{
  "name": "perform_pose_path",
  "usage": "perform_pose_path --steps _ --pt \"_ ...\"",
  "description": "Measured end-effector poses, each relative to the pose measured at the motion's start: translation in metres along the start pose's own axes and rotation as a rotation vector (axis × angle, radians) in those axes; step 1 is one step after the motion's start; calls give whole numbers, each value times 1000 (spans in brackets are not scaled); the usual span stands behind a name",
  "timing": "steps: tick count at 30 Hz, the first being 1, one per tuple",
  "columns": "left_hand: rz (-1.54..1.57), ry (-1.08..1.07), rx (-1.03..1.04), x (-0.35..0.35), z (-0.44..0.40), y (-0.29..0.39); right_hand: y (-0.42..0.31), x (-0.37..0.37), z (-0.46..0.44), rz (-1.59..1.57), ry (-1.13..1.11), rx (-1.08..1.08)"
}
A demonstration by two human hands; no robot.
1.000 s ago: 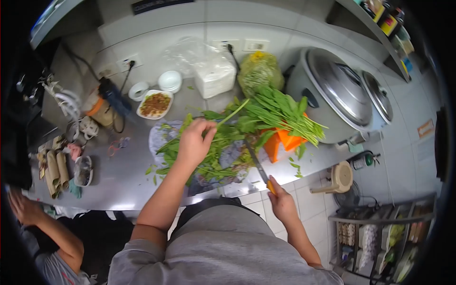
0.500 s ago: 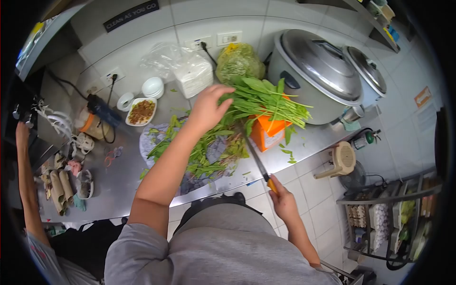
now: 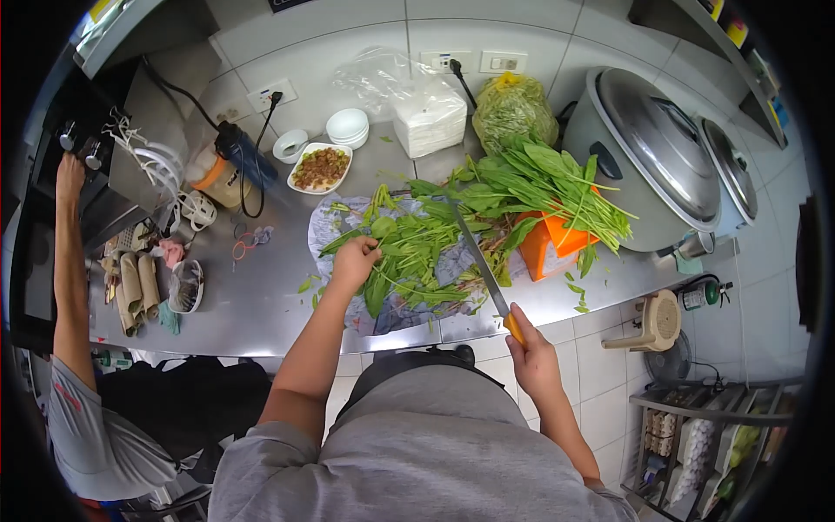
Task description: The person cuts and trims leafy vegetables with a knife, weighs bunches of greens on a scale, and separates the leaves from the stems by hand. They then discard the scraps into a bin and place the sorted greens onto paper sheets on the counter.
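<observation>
My right hand (image 3: 535,350) is wrapped round the orange-yellow handle of a long kitchen knife (image 3: 479,258), its blade slanting up and left over the greens. At the left side of loose leafy greens (image 3: 413,261), my left hand (image 3: 354,264) has its fingers pinched together; whatever is between them is too small to make out. These greens lie on a crumpled greyish sheet (image 3: 329,228). To their right, a bunch of long-stemmed leafy greens (image 3: 557,187) rests on an orange box (image 3: 548,246).
Two lidded pots (image 3: 648,157) stand at the back right. Behind the greens are a bagged white stack (image 3: 430,122), a green-filled plastic bag (image 3: 515,113) and a dish of chopped food (image 3: 320,168). Another person's arm (image 3: 71,261) reaches toward knobs at far left. A stool (image 3: 657,322) stands on the floor.
My left hand has moved from the bunch on the orange box back and left to the loose greens, its fingers closing. The knife stays in my right hand. The view has shifted.
</observation>
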State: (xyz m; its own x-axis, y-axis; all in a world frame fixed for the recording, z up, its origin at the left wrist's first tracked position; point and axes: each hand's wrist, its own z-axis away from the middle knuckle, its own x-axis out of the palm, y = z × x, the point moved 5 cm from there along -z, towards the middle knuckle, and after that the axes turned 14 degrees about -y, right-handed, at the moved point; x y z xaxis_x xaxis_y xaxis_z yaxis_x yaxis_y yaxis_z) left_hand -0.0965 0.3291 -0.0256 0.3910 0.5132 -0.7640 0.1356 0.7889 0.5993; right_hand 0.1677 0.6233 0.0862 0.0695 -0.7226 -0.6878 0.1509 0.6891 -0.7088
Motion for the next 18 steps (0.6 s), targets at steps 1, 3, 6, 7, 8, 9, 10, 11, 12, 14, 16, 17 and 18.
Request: perform_pose_path --steps 1,3,6,7,8,9,10,11,12,14,16,17,18 --pt "104 19 8 -5 0 -1 -4 0 -3 -1 -12 -19" --pt "190 96 60 -18 -1 0 -8 2 -6 -3 -28 -39" --pt "218 158 8 -38 -3 -4 -6 -1 -7 -2 -30 -43" --pt "224 212 62 -49 0 4 -3 -2 -5 -8 -22 -37" --pt "223 209 67 -55 1 12 0 -3 -4 -15 -12 -28" --pt "312 228 94 -64 4 24 2 -5 -3 -16 -6 -24" --pt "401 244 121 -73 9 38 4 -6 -2 -37 3 -6" --pt "384 263 148 -82 15 60 7 -8 0 -56 11 13" --pt "389 253 158 -90 17 80 8 -9 0 -52 21 23" --pt "11 389 317 -108 23 137 9 -12 1 -24 21 8" --pt "-166 435 441 -114 22 197 10 -12 2 -18 22 6" --pt "-356 494 541 -113 25 232 10 -11 3 -19 12 24" --pt "-407 437 601 -109 24 266 11 -11 4 -21 -1 39"
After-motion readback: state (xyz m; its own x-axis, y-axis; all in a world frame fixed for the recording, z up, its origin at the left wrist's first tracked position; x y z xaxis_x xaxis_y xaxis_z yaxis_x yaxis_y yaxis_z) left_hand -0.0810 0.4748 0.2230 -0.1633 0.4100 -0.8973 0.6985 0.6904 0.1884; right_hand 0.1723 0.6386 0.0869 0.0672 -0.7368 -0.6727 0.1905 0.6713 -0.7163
